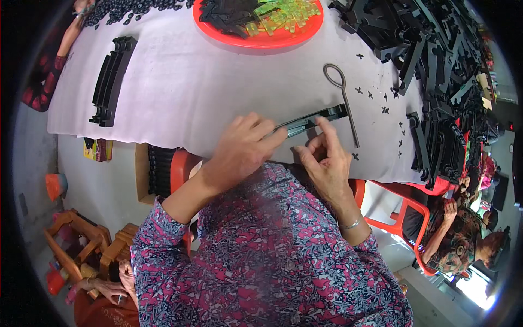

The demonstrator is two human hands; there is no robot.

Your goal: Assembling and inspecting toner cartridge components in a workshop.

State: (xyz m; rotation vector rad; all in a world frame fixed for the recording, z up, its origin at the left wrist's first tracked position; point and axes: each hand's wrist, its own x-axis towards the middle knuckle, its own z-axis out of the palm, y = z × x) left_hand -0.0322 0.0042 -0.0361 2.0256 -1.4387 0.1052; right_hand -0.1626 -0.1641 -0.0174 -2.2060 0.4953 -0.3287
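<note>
We judge the black strip (333,113) over the cloth (207,98) unfinished: left hand (242,147) covers its end, grip indeterminable, right hand (329,163) touches it, fingers parted; grouped strips (122,82) appear done, loose pile (411,65) remains.

Worktop (207,87): pale and evenly bright ahead of both hands; soft shading beside the right hand (329,161).
Black strip (318,116): pale sheen just beyond the fingertips of the left hand (248,146).
Black heap (430,49): dark, fine detail merging, beyond and right of the right hand.
Patterned shirt (327,245): hazy vertical smear below the left hand, pattern sharper below the right.
Bright patch (476,290): glaring, washed out, far right of and below the right hand.
Rim: black vignette, well outside both hands; straight edges curve toward it.
</note>
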